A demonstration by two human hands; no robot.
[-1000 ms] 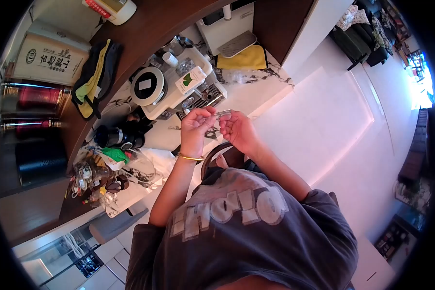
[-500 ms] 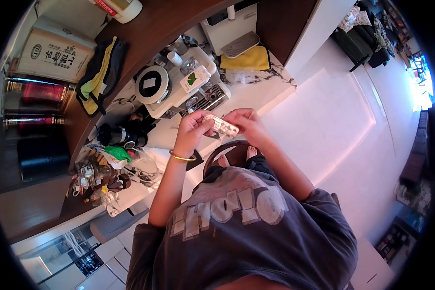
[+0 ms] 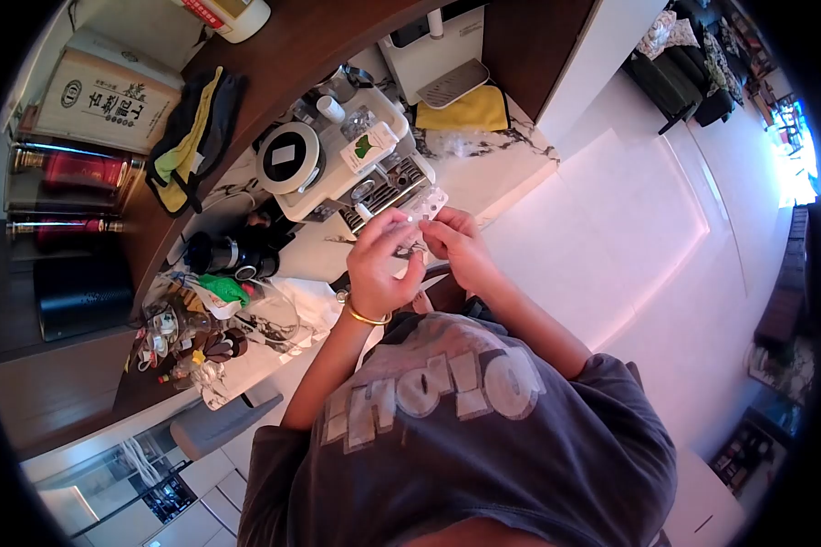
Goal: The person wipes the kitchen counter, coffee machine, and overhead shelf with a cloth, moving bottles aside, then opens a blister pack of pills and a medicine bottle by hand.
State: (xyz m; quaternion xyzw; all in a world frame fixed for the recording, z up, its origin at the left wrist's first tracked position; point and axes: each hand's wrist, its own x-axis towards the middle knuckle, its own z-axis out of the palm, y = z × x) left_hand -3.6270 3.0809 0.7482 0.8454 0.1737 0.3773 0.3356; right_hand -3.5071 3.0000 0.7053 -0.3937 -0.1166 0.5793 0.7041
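My right hand (image 3: 461, 248) pinches a blister pack (image 3: 427, 203) between thumb and fingers, its clear, bumpy side partly showing above the fingertips. Close against its lower left edge is my left hand (image 3: 383, 263), palm turned up, thumb spread away from the curved fingers. A small whitish spot shows by the left fingertips, too small to make out. A gold bracelet (image 3: 368, 318) circles the left wrist. Just beyond the hands stands a white coffee machine (image 3: 337, 190) with a card bearing a green leaf (image 3: 368, 148).
On the marble counter (image 3: 483, 173) are a yellow cloth (image 3: 465, 109), a black appliance (image 3: 212, 253) and a green and white bag (image 3: 223, 290). A dark wooden shelf (image 3: 274, 77) holds a boxed item (image 3: 105, 100) and a dark cloth (image 3: 196, 137). A stool (image 3: 447, 294) is below the hands.
The blister pack has shifted up, turned from its silver side, and is now in my right hand's pinch. My left hand has let go of it and spread its thumb.
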